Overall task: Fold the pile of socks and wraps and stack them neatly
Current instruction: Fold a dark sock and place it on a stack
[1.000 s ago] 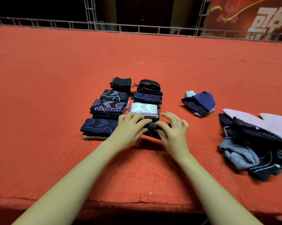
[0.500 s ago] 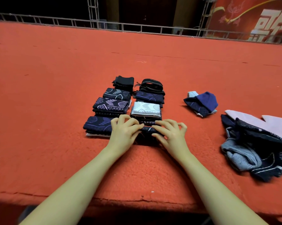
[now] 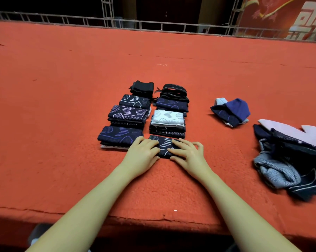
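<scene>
Change: since half a second ago both hands have eased apart on the folded sock, baring more of its patterned top; the sock itself has kept its place at the near end of the right-hand column.
Folded sock: dark navy with pale dashes, lying flat on the red carpeted table, just at 6 o'clock of the white-topped stack and at 3 o'clock of the nearest left-column stack.
Left hand: palm down, fingers nearly straight and close together, their tips pressing the sock's 9 o'clock end; nothing is gripped.
Right hand: palm down, fingers spread and slightly bent, laid over the sock's 3 o'clock end, thumb along its near edge; whether the thumb tucks under the cloth cannot be told.
Sock against fingers: it lies under both sets of fingertips, its middle strip bare between the two hands.
Sorted stacks: two columns running toward 12 o'clock from the hands, ending in a plain black fold and a coiled black wrap.
Loose blue bundle: at 2 o'clock of the hands, well apart.
Unfolded pile: grey, navy and pale pink pieces heaped at 3 o'clock, near the table's right edge.
</scene>
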{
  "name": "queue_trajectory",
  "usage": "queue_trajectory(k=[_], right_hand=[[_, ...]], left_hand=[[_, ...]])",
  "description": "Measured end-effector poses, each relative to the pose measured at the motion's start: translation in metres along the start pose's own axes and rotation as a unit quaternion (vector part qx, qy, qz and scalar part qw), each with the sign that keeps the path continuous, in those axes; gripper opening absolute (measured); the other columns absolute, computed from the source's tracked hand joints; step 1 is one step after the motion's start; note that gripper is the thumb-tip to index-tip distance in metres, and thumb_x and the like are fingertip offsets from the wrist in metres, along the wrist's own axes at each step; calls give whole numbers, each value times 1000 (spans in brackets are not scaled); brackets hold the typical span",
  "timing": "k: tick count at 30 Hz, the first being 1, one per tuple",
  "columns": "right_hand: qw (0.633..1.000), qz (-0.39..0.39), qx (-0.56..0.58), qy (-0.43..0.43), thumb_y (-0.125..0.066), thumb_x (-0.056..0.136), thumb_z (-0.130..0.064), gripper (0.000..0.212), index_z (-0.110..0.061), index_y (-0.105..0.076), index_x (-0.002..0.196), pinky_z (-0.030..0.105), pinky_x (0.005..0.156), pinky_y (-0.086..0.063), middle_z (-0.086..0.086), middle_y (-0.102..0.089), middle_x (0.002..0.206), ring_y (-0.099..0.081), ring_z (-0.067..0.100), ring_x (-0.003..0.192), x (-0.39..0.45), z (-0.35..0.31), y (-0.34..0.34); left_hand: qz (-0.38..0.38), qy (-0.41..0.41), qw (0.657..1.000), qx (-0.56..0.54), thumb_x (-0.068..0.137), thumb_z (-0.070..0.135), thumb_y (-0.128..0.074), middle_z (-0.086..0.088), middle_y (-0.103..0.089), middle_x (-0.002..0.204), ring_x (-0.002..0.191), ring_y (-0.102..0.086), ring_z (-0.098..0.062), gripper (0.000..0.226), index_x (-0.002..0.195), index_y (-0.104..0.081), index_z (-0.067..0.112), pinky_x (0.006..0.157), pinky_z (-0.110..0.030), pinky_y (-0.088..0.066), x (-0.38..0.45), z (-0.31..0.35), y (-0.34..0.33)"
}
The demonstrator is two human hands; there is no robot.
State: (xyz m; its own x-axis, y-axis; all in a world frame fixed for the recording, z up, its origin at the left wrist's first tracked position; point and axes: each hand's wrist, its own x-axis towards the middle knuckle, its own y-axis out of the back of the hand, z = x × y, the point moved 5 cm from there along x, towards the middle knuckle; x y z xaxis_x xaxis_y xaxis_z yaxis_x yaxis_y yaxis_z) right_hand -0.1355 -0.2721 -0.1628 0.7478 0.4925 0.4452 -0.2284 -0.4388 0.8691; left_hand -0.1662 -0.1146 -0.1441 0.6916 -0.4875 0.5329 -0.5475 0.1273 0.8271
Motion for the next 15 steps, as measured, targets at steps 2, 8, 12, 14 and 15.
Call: queue_trajectory(k=[2,8,12,14,15], right_hand=[[1000,1,-16,-8,-52,81,-48,31,-34,-74,99,31,89,-19,-4,-67,120,-61,26,112,2,3,1],[998,-24,-14,-51,-64,86,-34,27,-32,-70,112,32,94,-18,-5,-59,131,-52,24,124,7,7,1],[998,-9,0,-65,-64,89,-29,30,-33,-66,119,24,88,-10,-7,-53,138,-47,21,127,-1,7,-3],[998,-17,2,-62,-61,89,-30,32,-31,-65,121,23,87,-10,-5,-53,138,-48,22,126,-4,6,-2],[998,-15,7,-58,-59,87,-31,33,-29,-66,119,22,86,-11,-3,-56,135,-51,23,122,-6,5,-1]], left_hand=[[-29,15,999,9,73,29,-60,-1,-69,83,70,-65,-21,19,71,-71,14,78,-31,-33,1,0,-3],[-45,112,993,11,78,23,-44,1,-66,73,67,-65,-20,28,64,-68,15,74,-31,-33,4,7,-12],[-46,122,991,12,79,28,-42,-1,-67,79,74,-66,-22,32,73,-69,14,79,-33,-33,2,10,-12],[-46,122,992,6,79,34,-40,-2,-68,84,78,-65,-23,37,80,-70,13,80,-33,-33,3,11,-9],[-42,118,992,3,79,36,-40,-2,-68,85,79,-65,-23,39,84,-71,13,79,-32,-33,3,13,-7]])
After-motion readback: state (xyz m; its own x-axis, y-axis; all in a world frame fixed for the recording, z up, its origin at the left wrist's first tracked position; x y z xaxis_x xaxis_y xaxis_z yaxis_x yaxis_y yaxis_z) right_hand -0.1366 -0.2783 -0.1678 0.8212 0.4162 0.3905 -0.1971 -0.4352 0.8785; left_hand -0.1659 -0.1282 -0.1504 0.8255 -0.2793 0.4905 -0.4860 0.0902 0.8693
